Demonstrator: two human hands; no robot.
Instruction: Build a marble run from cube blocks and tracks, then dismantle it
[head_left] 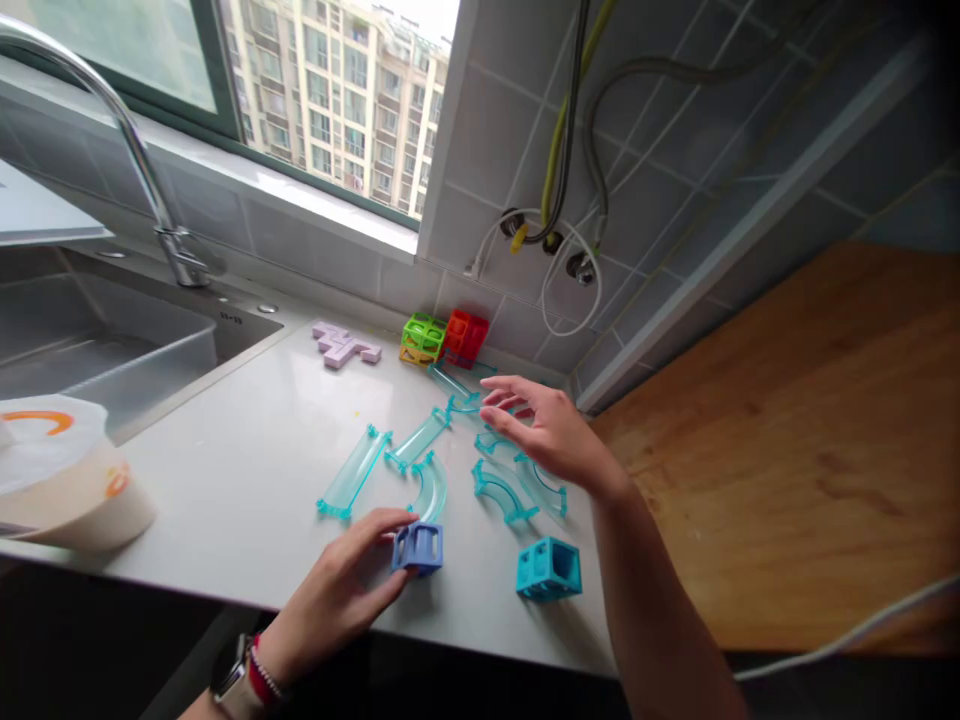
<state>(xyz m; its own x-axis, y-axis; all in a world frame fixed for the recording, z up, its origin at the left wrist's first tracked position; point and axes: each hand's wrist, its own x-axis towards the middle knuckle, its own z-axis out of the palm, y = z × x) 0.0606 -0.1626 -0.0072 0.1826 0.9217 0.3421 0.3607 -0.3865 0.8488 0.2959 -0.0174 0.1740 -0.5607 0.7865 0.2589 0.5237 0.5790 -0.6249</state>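
My left hand (341, 583) rests on the pale countertop (240, 470) and pinches a blue hollow cube block (418, 547) between thumb and fingers. A curved clear teal track piece (431, 487) stands out of that block. My right hand (544, 428) hovers with fingers spread over several clear teal track pieces (510, 490), holding nothing. A straight teal track (352, 472) and another (417, 440) lie to the left. A teal hollow cube (549, 570) sits near the front edge.
Green (423, 333), red (465, 336) and yellow cube blocks stand by the tiled wall, with a lilac flat piece (343, 346) beside them. A sink (90, 350) with faucet (135, 140) is left, a white tub (64, 470) at front left, a wooden board (810, 440) right.
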